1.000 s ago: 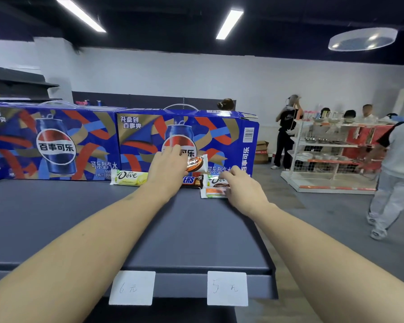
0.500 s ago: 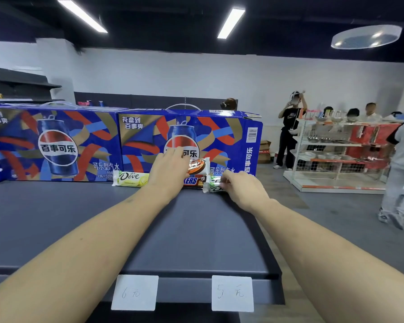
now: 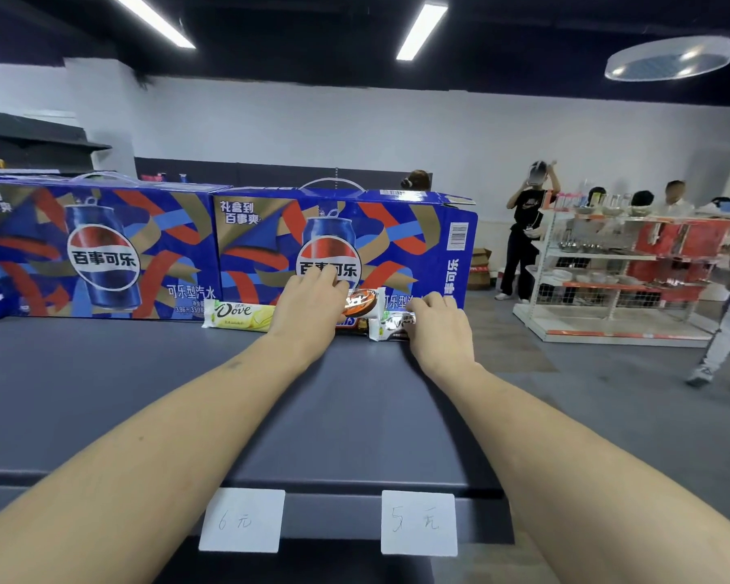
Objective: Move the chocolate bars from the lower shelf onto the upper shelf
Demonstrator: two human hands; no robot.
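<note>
On the grey upper shelf (image 3: 186,394), several chocolate bars lie in a row against the blue cola boxes. A yellow-white Dove bar (image 3: 239,314) lies flat at the left. My left hand (image 3: 308,307) rests over an orange-brown bar (image 3: 361,302) that sits on top of a Snickers bar (image 3: 352,323). My right hand (image 3: 437,326) holds the right end of a white Dove bar (image 3: 390,324) lying on the shelf. The lower shelf is out of view.
Two blue cola cartons (image 3: 342,246) stand along the back of the shelf. Price tags "6" (image 3: 242,520) and "5" (image 3: 419,522) hang on the front edge. To the right are open floor, a white wire rack (image 3: 624,271) and several people.
My right hand has pushed the white Dove bar back against the carton, so less of it shows. My left hand stays on the orange-brown bar.
</note>
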